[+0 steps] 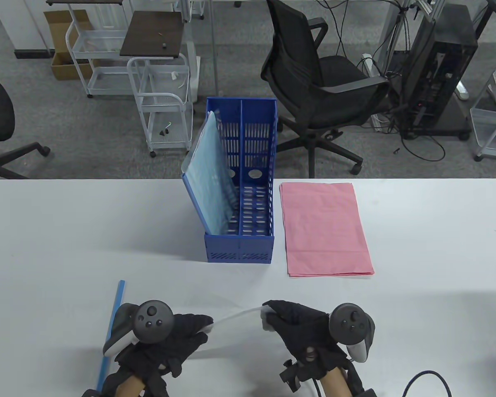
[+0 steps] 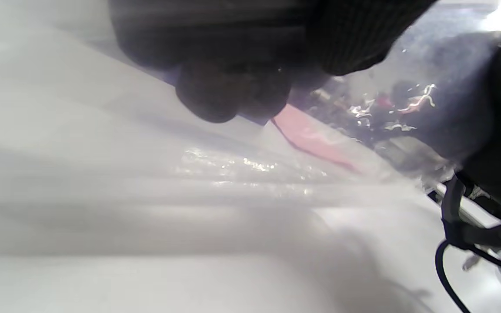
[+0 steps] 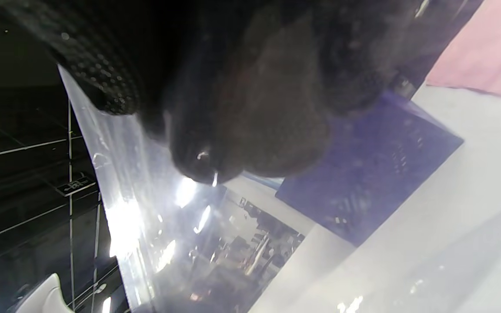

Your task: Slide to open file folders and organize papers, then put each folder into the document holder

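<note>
Clear folder [image 1: 235,316] blurred behind gloved fingers [image 2: 215,93]

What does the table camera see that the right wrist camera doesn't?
Only the table view shows the whole holder with a light blue folder leaning in its left slot, the blue slide bar on the table, the left hand and the chairs behind. Only the right wrist view shows, close up, the right hand's fingers pinching the shiny clear folder. Both show the pink papers, the holder, the clear folder and the right hand.
</note>
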Demonstrator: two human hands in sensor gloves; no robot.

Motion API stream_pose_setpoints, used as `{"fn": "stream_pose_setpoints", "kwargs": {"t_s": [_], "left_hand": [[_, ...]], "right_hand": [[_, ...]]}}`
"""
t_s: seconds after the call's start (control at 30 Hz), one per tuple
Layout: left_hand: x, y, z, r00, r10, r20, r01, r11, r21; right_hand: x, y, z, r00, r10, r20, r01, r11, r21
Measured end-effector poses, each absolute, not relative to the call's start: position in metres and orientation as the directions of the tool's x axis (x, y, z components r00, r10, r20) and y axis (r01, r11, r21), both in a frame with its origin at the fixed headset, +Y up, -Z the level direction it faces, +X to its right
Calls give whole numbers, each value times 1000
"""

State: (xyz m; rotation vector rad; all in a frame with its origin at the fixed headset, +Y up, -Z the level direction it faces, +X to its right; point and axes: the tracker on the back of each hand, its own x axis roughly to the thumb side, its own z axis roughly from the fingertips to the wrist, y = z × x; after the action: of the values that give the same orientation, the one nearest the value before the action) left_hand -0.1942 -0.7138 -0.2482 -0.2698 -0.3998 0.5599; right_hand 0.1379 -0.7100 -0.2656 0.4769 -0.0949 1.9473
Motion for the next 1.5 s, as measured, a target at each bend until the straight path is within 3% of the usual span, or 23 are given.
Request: {"fn": "stream_pose_setpoints", "kwargs": {"t_s": [0.17, 0.3, 0.53, 0.7, 0.83, 0.93, 1.03, 1.2, 1.3, 1.33, 1.4, 1.5], "left_hand": [[-206, -705, -246, 781, 546, 305, -501, 838, -218], [-225, -696, -246, 712, 643, 282, -621, 764, -173], [-252, -690, -246, 411, 866, 283, -863, 470, -185], [-254, -699, -248, 212, 944, 254, -930, 274, -243], [-252, -707, -250, 271, 944, 191, -930, 307, -200], [-252, -717, -252, 338, 940, 51, -918, 341, -204], [-251, -723, -251, 493, 868, -58, -861, 477, -175], [-243, -712, -244, 678, 733, -58, -735, 677, -34], [-217, -716, -246, 621, 780, 77, -750, 619, -232], [-204, -722, -246, 567, 820, 86, -751, 557, -355], [-184, -731, -243, 483, 873, 67, -751, 452, -482], [-163, -740, -238, 436, 898, 52, -697, 374, -612]], "right_hand": [[147, -709, -264, -376, 861, 342, -907, -417, 53], [173, -718, -272, -342, 906, 251, -937, -347, -25], [173, -742, -285, -178, 976, 122, -955, -201, 216], [151, -746, -285, -39, 994, 98, -916, -75, 394], [143, -739, -282, -16, 994, 105, -932, -53, 358], [148, -736, -280, -160, 984, 77, -958, -174, 227], [154, -737, -281, -256, 966, 19, -951, -255, 176], [157, -737, -280, -389, 920, -41, -918, -383, 108], [150, -740, -277, -435, 898, -69, -899, -428, 98], [145, -742, -276, -446, 892, -75, -894, -439, 94], [137, -744, -273, -467, 881, -78, -883, -461, 88], [123, -747, -268, -464, 884, -56, -885, -460, 80]]}}
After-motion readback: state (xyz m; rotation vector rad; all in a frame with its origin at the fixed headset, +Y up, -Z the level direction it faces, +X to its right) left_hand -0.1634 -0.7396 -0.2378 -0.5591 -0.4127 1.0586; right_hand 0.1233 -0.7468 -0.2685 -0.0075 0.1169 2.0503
